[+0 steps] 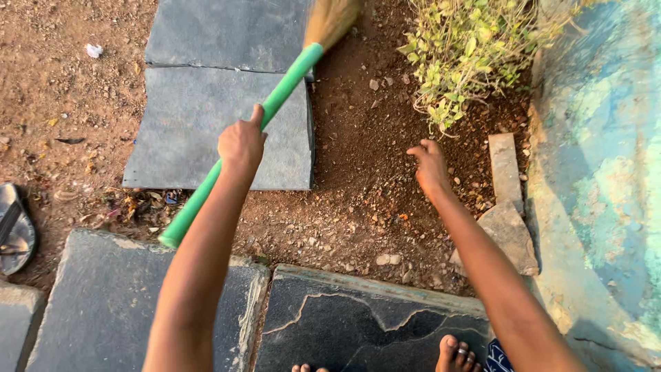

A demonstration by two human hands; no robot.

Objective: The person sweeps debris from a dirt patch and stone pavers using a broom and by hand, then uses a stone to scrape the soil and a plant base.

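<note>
My left hand [242,143] grips the green plastic handle [275,100] of a broom. Its straw bristles [330,21] rest at the top, on the edge of a grey stone slab [206,124]. My right hand [429,165] hangs free over bare brown soil [358,158], fingers loosely curled, holding nothing. It is just below a small leafy plant [468,48]. My bare toes [456,355] show at the bottom edge on a cracked dark slab [365,331].
More grey slabs lie at top [227,31] and bottom left [103,303]. A sandal [14,231] sits at the left edge. Small stones and dry litter [138,203] dot the dirt. A worn blue-green wall [606,172] and loose stone pieces [506,207] border the right.
</note>
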